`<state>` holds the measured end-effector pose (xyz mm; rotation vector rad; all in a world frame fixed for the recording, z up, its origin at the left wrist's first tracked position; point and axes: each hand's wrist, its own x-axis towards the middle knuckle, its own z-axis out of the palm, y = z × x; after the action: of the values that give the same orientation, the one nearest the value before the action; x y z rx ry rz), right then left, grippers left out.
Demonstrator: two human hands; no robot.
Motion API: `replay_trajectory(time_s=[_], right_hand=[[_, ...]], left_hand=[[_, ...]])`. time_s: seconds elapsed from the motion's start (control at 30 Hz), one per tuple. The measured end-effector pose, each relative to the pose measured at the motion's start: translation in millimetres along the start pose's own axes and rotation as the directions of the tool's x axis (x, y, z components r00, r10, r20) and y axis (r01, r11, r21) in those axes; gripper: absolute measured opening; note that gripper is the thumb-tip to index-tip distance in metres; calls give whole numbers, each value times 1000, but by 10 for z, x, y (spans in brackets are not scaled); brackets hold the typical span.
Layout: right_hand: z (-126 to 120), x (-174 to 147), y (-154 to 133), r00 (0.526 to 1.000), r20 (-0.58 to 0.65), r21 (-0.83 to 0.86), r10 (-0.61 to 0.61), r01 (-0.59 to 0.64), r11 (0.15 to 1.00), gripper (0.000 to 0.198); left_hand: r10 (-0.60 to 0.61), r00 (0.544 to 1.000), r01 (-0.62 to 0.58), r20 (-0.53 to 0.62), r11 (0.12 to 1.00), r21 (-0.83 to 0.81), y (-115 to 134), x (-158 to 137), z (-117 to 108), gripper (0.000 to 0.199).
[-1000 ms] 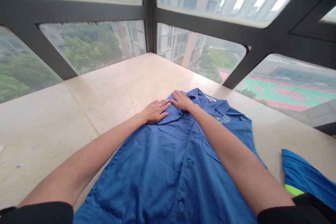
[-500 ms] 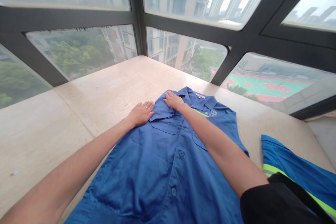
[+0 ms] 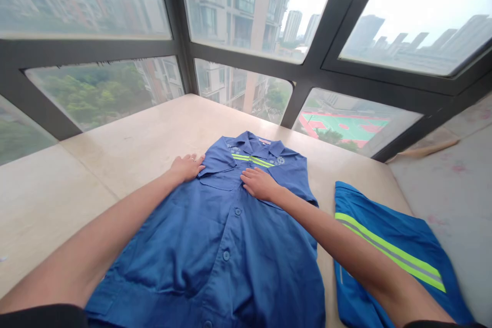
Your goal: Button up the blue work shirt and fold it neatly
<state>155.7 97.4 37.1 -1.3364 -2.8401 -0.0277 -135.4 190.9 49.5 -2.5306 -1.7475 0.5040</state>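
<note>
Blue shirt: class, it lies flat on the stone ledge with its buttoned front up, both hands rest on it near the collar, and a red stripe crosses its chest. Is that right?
Not quite. The head view shows the stripe on the blue shirt is bright yellow-green, not red. The rest holds: the shirt lies buttoned front up on the stone ledge, with the left hand and right hand near the collar.

A blue button-front work shirt point(image 3: 223, 236) is lying flat and face up under both hands — collar at the far end, just beyond the fingertips, showing neon-yellow stripes — with its buttoned placket running back between the forearms.
</note>
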Motion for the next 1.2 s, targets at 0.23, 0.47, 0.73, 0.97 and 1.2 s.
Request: replay_trajectory(time_s=[0.23, 0.47, 0.73, 0.97, 1.2], right_hand=[[-200, -168, -193, 995, -94, 30, -21, 24, 999, 37], [-34, 461, -389, 989, -144, 99, -14, 28, 995, 53], [337, 668, -25, 987, 1, 144, 161, -160, 977, 67], [443, 606, 52, 991, -55, 111, 122, -115, 987, 64], [233, 526, -98, 969, -171, -20, 179, -185, 983, 60]], left_hand=[[17, 991, -16, -134, 1000, 15, 452, -206, -209, 49], [117, 972, -149, -202, 977, -152, 938, -406, 270, 59], [38, 937, -116, -349, 971, -207, 972, -439, 387, 67], [30, 926, -106, -376, 977, -183, 1008, -477, 403, 63], [-142, 906, 50, -398, 971, -234, 1166, -635, 312, 62]])
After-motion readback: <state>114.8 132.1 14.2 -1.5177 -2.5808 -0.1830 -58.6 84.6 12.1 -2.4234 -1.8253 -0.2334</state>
